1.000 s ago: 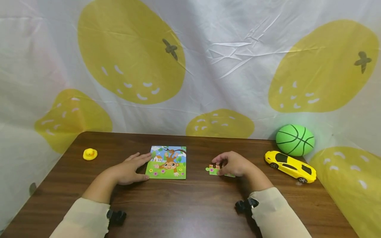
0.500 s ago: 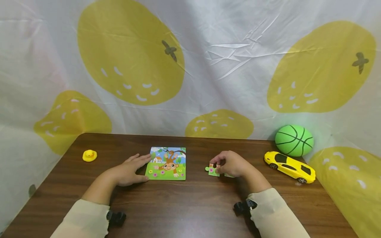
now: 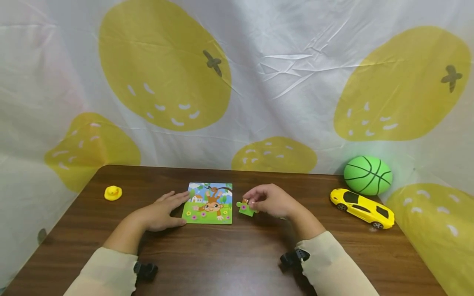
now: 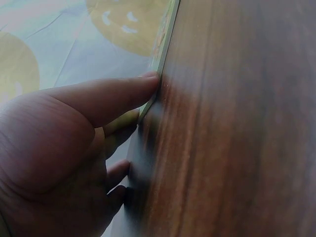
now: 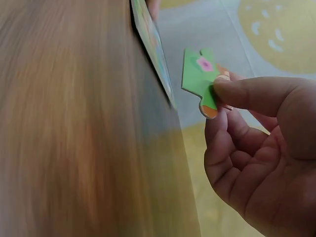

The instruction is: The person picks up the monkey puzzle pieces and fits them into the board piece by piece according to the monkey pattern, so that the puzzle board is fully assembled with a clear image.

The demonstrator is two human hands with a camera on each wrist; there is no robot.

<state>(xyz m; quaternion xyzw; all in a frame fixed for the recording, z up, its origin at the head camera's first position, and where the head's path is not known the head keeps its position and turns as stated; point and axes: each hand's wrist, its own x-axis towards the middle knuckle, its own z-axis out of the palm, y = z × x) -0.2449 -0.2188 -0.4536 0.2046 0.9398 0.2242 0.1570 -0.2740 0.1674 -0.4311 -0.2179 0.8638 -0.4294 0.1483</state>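
Note:
My left hand [image 3: 159,213] lies along the left side of a square monkey picture board [image 3: 212,216], its fingers mostly straight. In the left wrist view the thumb [image 4: 123,94] touches the board's thin edge. Between thumb and fingers, my right hand [image 3: 272,201] pinches a green jigsaw puzzle piece [image 3: 246,208] with a pink flower. The right wrist view shows this jigsaw puzzle piece [image 5: 197,79] held tilted, with orange on its rounded tab. It is just right of the board. A sliver of another piece [image 3: 283,218] shows under the right wrist, mostly hidden.
A yellow rubber duck [image 3: 112,193] sits at the table's far left. At the right are a yellow toy car [image 3: 361,208] and a green ball [image 3: 368,175] with black lines. A lemon-print cloth [image 3: 259,102] hangs behind the brown wooden table [image 3: 207,259].
My right hand has moved left with the flowered jigsaw puzzle piece, lifting it from beside the other piece towards the board. The left hand has stayed at the board's edge.

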